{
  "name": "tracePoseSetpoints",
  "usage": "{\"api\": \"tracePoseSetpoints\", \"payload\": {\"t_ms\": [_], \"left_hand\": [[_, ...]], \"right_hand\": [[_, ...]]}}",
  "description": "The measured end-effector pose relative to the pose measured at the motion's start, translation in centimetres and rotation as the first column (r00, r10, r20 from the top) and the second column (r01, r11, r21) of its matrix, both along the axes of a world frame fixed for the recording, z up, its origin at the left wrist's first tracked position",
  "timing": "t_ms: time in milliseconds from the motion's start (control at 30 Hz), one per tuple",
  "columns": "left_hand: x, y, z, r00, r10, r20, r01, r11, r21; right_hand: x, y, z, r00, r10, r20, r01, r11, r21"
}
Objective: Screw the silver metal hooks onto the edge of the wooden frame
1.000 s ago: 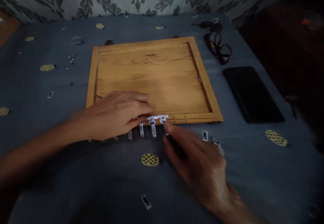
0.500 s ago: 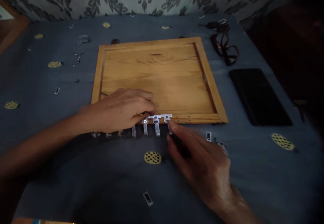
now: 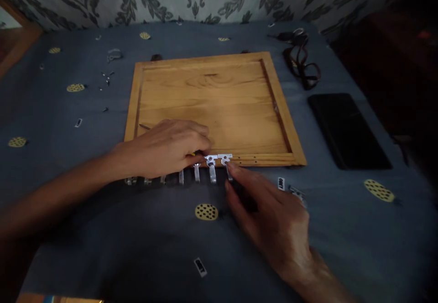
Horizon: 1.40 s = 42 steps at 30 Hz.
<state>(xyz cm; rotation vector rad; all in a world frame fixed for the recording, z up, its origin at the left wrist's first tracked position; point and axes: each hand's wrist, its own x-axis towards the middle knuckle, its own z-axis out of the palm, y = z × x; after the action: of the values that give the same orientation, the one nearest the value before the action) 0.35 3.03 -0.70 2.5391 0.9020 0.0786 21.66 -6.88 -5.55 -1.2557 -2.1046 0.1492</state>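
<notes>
A wooden frame (image 3: 212, 107) with a recessed panel lies flat on the blue cloth. Several small metal clips (image 3: 212, 168) stick out in a row along its near edge. My left hand (image 3: 164, 150) rests on that edge, closed around a thin screwdriver. A bit of yellow shows at its fingertips, next to a clip, and a thin end pokes out behind the hand. My right hand (image 3: 270, 221) reaches in from the lower right. Its fingertips pinch the rightmost clip (image 3: 226, 164).
A black phone (image 3: 347, 129) lies right of the frame, with a dark cord and keys (image 3: 301, 61) behind it. Loose screws (image 3: 106, 78) are scattered at the far left. Small labels (image 3: 281, 183) lie on the cloth near my right hand. Patterned fabric hangs along the back.
My left hand has slid slightly right along the frame's edge and now covers the screw head that showed half a second ago. My right hand stays on the rightmost clip.
</notes>
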Motion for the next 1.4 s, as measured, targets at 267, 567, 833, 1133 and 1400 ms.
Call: {"api": "tracePoseSetpoints", "payload": {"t_ms": [267, 567, 833, 1133, 1400], "left_hand": [[0.0, -0.1, 0.0, 1.0, -0.007, 0.017, 0.007, 1.0, 0.019], [0.0, 0.2, 0.1, 1.0, -0.017, 0.017, 0.016, 0.999, 0.029], [-0.7, 0.1, 3.6, 0.954, 0.136, 0.268, -0.162, 0.984, 0.076], [2.4, -2.5, 6.9, 0.393, 0.458, 0.797, -0.251, 0.887, -0.386], [5.2, -2.9, 5.2, 0.282, 0.523, 0.804, -0.047, 0.845, -0.533]], "right_hand": [[-0.1, 0.1, 0.3, 1.0, 0.015, -0.027, -0.015, 1.0, 0.001], [-0.1, 0.2, 0.3, 1.0, 0.02, -0.024, -0.021, 1.0, -0.019], [-0.1, 0.1, 0.1, 0.999, 0.008, -0.042, -0.008, 1.0, -0.002], [-0.3, 0.1, 0.1, 0.998, 0.009, -0.064, -0.009, 1.0, 0.0], [-0.3, 0.1, 0.1, 0.999, 0.008, -0.051, -0.009, 1.0, -0.011]]}}
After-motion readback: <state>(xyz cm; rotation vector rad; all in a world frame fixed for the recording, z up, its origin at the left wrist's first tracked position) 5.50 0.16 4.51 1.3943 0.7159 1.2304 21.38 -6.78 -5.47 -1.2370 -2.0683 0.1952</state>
